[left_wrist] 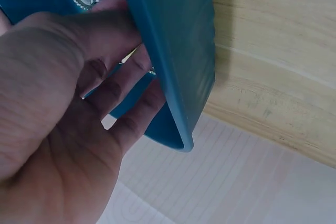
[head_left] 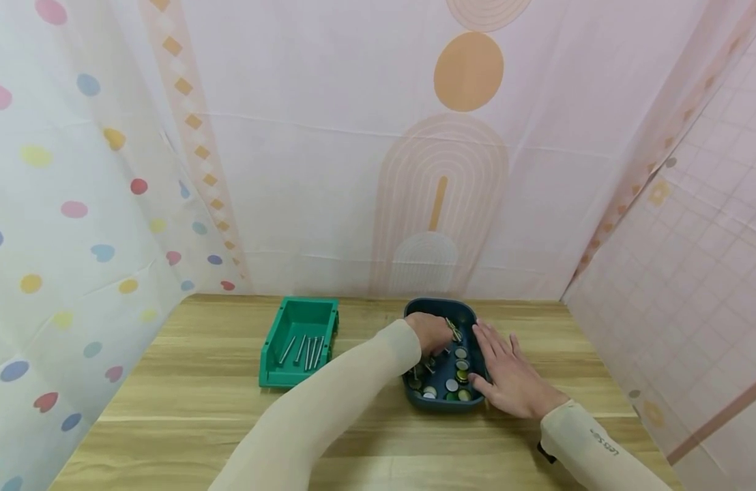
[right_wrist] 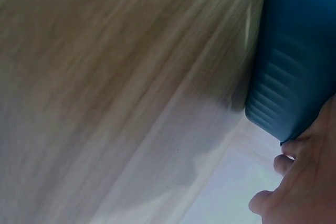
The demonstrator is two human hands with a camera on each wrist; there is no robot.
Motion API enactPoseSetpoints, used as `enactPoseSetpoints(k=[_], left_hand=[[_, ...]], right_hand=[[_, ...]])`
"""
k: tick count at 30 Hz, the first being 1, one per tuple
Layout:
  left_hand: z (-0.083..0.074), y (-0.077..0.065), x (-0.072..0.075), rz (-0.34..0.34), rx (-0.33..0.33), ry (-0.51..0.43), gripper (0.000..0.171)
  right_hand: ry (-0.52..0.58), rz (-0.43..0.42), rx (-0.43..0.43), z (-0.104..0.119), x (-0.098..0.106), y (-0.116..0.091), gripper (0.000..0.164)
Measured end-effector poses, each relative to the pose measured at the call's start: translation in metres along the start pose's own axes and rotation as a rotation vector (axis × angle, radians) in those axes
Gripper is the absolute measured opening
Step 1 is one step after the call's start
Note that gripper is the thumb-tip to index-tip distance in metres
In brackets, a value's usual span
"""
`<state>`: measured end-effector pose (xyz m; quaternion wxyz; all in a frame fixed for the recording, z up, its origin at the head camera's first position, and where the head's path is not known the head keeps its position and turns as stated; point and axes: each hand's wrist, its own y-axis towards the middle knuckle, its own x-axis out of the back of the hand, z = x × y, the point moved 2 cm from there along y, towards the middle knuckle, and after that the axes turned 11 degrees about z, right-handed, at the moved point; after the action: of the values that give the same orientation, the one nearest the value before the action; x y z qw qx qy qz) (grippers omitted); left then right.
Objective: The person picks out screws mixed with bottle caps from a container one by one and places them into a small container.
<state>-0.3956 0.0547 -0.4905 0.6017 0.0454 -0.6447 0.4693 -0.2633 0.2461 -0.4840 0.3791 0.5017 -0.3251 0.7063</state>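
Held left grip (head_left: 432, 332) inside the blue tray (head_left: 445, 407) among its screws (head_left: 455, 332) and bottle caps (head_left: 452, 385), could not tell whether clamped or empty, rested right grip (head_left: 516, 378) straight-fingered against the tray's right side, and judged the screws light, stiff, slippery, best pinched mid-shank.

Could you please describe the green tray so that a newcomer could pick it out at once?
Start at the wooden table and look toward its far edge. The green tray stands there, left of the dark blue bin in the head view. Unlike that round-cornered bin, it has squarer corners and holds a few slim metal rods.
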Motion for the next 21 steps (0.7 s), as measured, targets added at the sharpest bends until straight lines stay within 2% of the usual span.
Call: enactPoseSetpoints(k=[4, 10, 14, 21], left_hand=[[0.001, 0.004, -0.002, -0.012, 0.017, -0.009, 0.016], [-0.002, 0.007, -0.005, -0.031, 0.083, -0.056, 0.008], [-0.007, 0.006, -0.004, -0.034, 0.113, -0.023, 0.007], [-0.011, 0.007, -0.004, -0.026, 0.114, 0.026, 0.010]], right_hand=[[0.002, 0.001, -0.003, 0.000, 0.001, 0.000, 0.091], [-0.002, 0.006, -0.004, 0.002, 0.001, 0.000, 0.091], [-0.002, 0.005, -0.008, 0.002, 0.001, 0.000, 0.091], [0.004, 0.005, -0.009, 0.002, 0.001, 0.000, 0.091]])
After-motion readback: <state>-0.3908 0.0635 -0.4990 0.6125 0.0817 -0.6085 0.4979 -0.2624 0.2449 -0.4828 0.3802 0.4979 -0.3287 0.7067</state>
